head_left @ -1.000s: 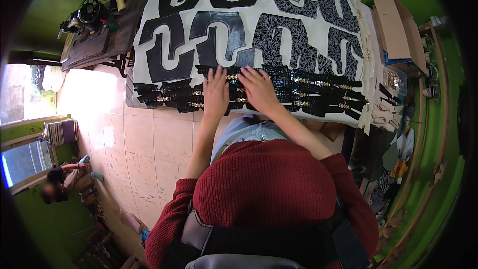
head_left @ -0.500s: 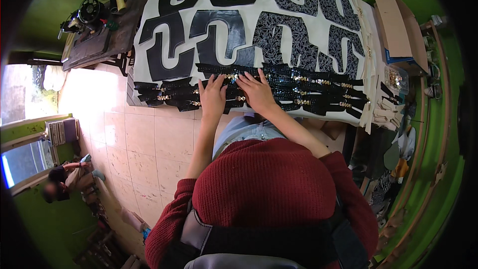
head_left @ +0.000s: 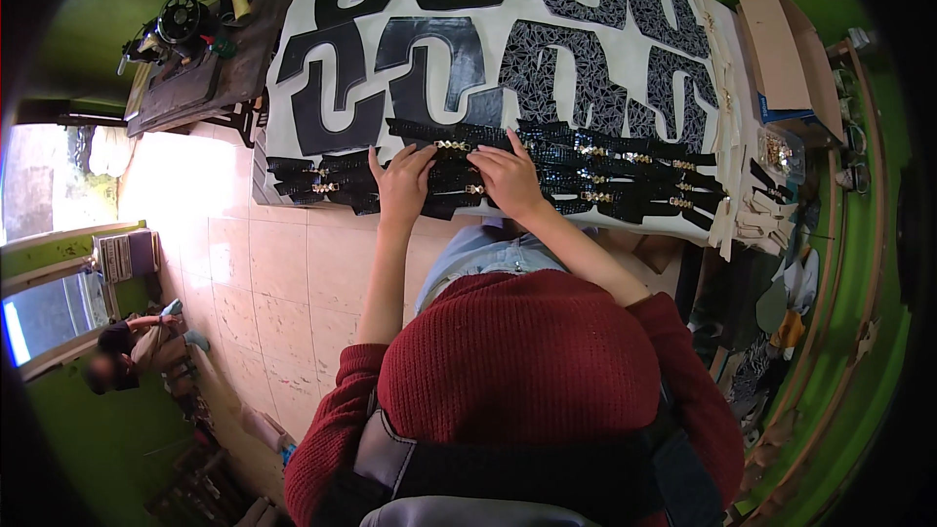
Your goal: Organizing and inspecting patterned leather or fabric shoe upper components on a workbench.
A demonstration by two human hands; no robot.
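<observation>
Both forearms are reaching forward, and the left hand [head_left: 403, 185] and right hand [head_left: 509, 179] are lying palm-down, fingers spread flat, pressing on glossy black straps [head_left: 586, 181] with small gold buckles, neither hand closed around anything. Just beyond the fingertips, curved black cut-out pieces [head_left: 429, 63], some matte and some crackle-patterned, are covering the pale table [head_left: 727, 127].

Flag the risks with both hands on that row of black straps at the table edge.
1. The black straps lie in a row overlapping along the near table edge; a sideways nudge from the left hand or right hand could push some off.
2. The gold buckles sit close together and might snag a neighbouring strap.
3. The cut pieces behind could shift if the straps drag.
</observation>
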